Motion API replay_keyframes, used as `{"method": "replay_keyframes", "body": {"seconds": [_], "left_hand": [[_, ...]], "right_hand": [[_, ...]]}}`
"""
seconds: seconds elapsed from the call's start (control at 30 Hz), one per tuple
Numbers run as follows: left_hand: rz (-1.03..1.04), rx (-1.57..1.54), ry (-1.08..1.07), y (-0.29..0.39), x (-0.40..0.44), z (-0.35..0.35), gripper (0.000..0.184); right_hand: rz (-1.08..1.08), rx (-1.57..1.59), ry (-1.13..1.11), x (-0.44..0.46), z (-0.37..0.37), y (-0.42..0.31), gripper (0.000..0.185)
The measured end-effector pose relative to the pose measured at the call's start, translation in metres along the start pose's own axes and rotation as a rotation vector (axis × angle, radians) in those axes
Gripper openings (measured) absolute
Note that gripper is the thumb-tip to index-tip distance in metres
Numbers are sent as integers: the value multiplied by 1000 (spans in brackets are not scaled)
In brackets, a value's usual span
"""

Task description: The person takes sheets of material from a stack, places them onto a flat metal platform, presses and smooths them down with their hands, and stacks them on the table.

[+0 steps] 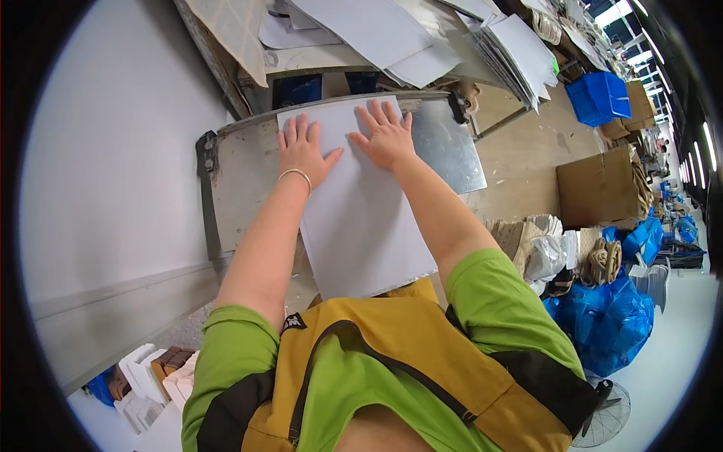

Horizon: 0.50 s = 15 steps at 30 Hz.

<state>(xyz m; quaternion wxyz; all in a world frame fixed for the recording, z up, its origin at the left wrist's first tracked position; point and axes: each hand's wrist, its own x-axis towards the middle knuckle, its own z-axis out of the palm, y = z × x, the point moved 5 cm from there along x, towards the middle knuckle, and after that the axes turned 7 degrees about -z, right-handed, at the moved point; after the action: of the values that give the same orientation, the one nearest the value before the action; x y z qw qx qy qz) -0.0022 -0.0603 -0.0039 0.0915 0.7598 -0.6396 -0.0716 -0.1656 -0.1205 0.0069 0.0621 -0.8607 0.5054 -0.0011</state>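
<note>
A long white sheet (365, 226), perhaps a stack of sheets, lies lengthwise in front of me on a metal-topped table (245, 181). Its near end reaches past the table toward my apron. My left hand (303, 154) rests flat on the sheet's left edge, fingers spread and pointing away from me. On the far right part of the sheet lies my right hand (386, 137), palm down with its fingers apart. Neither hand grips anything.
Beyond the table, a bench (331, 56) carries loose white sheets (376, 34) and a leaning stack of sheets (520, 53). To the right are a blue crate (599, 98), a cardboard box (602, 184) and blue bags (606, 320). A white wall (128, 151) stands at left.
</note>
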Motion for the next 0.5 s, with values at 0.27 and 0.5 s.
{"method": "replay_keyframes", "body": {"seconds": [0.27, 0.5], "left_hand": [[5, -70, 31, 1, -1, -2, 76], [9, -61, 20, 2, -3, -7, 76]], "right_hand": [[-1, 3, 7, 0, 4, 4, 68], [12, -38, 50, -5, 3, 3, 67]]}}
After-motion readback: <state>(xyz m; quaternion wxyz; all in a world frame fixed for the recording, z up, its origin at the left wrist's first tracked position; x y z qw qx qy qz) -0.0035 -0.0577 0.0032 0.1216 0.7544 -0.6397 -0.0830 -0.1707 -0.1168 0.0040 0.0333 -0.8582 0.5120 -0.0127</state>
